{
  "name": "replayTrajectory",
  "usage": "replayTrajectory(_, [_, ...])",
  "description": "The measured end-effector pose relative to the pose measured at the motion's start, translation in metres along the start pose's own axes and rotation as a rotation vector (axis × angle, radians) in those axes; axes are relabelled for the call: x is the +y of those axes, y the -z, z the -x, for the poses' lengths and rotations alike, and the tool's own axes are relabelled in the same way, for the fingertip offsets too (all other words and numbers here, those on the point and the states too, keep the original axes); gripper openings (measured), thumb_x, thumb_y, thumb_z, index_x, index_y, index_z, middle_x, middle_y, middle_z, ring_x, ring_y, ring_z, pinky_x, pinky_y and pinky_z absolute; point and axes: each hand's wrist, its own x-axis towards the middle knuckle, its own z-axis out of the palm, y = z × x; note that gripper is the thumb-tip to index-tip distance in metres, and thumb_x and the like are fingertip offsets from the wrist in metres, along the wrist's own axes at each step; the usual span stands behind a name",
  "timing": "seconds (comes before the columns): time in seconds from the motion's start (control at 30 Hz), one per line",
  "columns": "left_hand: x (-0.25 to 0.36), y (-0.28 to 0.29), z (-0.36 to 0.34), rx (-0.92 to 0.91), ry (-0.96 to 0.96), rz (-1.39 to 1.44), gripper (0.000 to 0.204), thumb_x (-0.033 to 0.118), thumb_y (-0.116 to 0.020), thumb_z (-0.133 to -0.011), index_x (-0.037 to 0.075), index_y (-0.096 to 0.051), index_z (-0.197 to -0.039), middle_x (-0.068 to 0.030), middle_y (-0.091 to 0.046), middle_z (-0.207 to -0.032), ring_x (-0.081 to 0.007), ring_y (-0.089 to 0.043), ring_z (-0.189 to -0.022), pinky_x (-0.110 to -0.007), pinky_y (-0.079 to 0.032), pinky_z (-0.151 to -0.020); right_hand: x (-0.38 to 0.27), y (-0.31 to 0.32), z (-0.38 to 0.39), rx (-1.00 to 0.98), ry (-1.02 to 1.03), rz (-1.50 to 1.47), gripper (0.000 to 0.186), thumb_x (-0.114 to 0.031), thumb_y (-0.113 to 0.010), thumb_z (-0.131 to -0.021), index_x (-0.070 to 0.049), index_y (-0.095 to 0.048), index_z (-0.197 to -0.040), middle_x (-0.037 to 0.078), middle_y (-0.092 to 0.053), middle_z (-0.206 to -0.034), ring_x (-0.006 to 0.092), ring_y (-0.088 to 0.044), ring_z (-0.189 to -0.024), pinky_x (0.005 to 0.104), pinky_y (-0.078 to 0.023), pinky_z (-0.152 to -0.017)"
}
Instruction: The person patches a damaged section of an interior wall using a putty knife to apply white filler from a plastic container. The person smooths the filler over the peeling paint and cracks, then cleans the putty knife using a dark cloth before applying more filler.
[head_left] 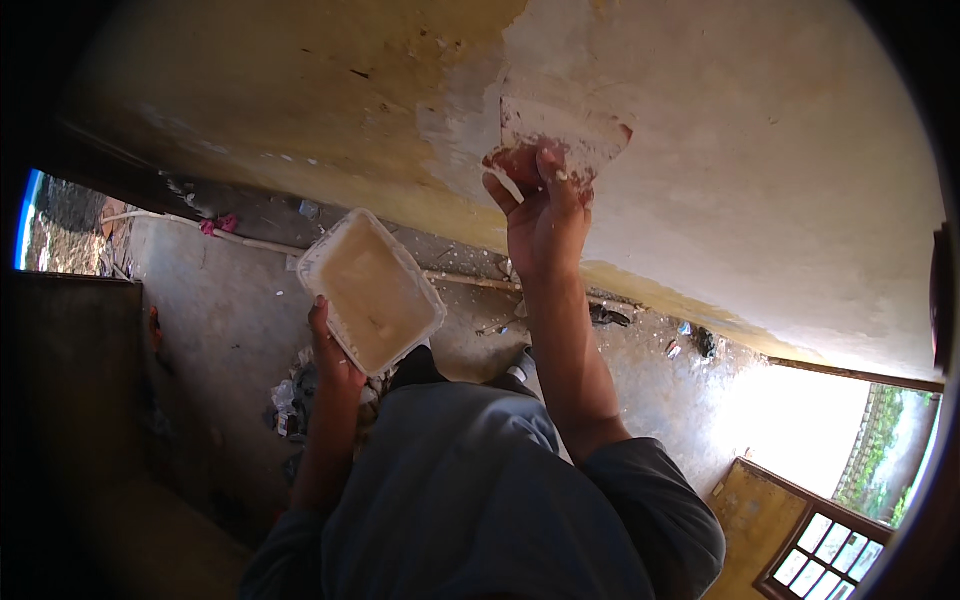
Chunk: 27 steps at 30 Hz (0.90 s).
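The person's left hand (338, 350) grips a rectangular tub (322, 243) of beige paste (372, 285) by its side, above the grey floor (215, 290). The right hand (545, 228), raised, pinches a paste-smeared scraper (562, 125) up at the patchy yellow-and-pale wall (740, 170); whether the two actually touch is unclear.

smeared scraper (575, 130), pale rectangular tub (312, 266)
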Motion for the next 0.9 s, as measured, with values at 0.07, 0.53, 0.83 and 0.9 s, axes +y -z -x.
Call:
replayTrajectory(0.07, [0.001, -0.005, 0.000, -0.004, -0.008, -0.010, 0.063, 0.044, -0.054, -0.087, 0.008, -0.036, -0.136, -0.0110, -0.047, -0.131, -0.0285, -0.048, -0.119, -0.044, -0.042, -0.097, 0.019, 0.040, 0.006, 0.001, -0.101, 0.021, 0.008, -0.013, -0.052, -0.090, -0.007, -0.057, -0.093, 0.007, -0.062, -0.084, 0.0230, -0.063, -0.083, 0.0385, -0.055, -0.074])
replayTrajectory(0.53, [0.000, -0.011, 0.003, -0.011, -0.002, -0.053, 0.062, 0.048, -0.045, -0.091, 0.008, -0.034, -0.137, -0.0117, -0.044, -0.134, -0.0301, -0.046, -0.120, -0.046, -0.042, -0.097, -0.046, 0.018, 0.001, -0.019, 0.070, 0.049, 0.012, -0.013, -0.051, -0.089, -0.004, -0.059, -0.085, 0.011, -0.063, -0.082, 0.0206, -0.061, -0.073, 0.0395, -0.055, -0.072])
replayTrajectory(0.83, [-0.004, -0.019, 0.004, -0.021, 0.031, -0.076, 0.065, 0.046, -0.054, -0.087, 0.008, -0.037, -0.136, -0.0110, -0.047, -0.132, -0.0288, -0.048, -0.120, -0.045, -0.042, -0.097, 0.044, 0.223, -0.069, 0.342, -0.332, 0.193, 0.011, -0.011, -0.050, -0.085, -0.003, -0.057, -0.082, 0.010, -0.059, -0.074, 0.0204, -0.059, -0.070, 0.0349, -0.053, -0.064])
replayTrajectory(0.9, [-0.004, -0.020, 0.005, -0.038, 0.040, -0.075, 0.065, 0.045, -0.054, -0.087, 0.008, -0.036, -0.136, -0.0112, -0.047, -0.132, -0.0287, -0.047, -0.120, -0.045, -0.042, -0.097, 0.007, 0.173, -0.085, 0.336, -0.223, 0.164, 0.013, -0.013, -0.051, -0.086, -0.002, -0.057, -0.085, 0.011, -0.059, -0.075, 0.0208, -0.059, -0.068, 0.0341, -0.053, -0.063])
